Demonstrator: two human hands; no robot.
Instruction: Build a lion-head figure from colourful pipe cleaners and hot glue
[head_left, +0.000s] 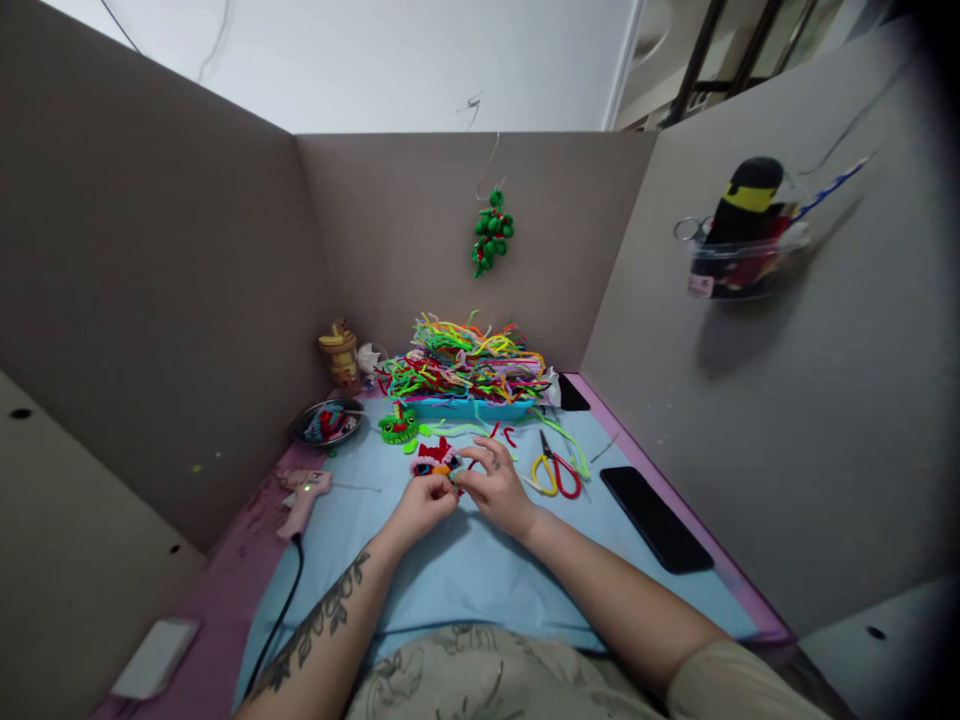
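Observation:
My left hand and my right hand meet over a light blue mat, fingers pinched together on a small red, orange and blue pipe-cleaner figure. The figure lies partly hidden behind my fingertips. A green pipe-cleaner frog sits just beyond it. Behind that, a blue tray holds a heap of pipe cleaners in many colours.
Yellow-and-red scissors lie right of my hands, a black phone farther right. A pink glue gun with its cord lies at left near a metal dish. Grey partition walls enclose the desk; a green ornament hangs on the back wall.

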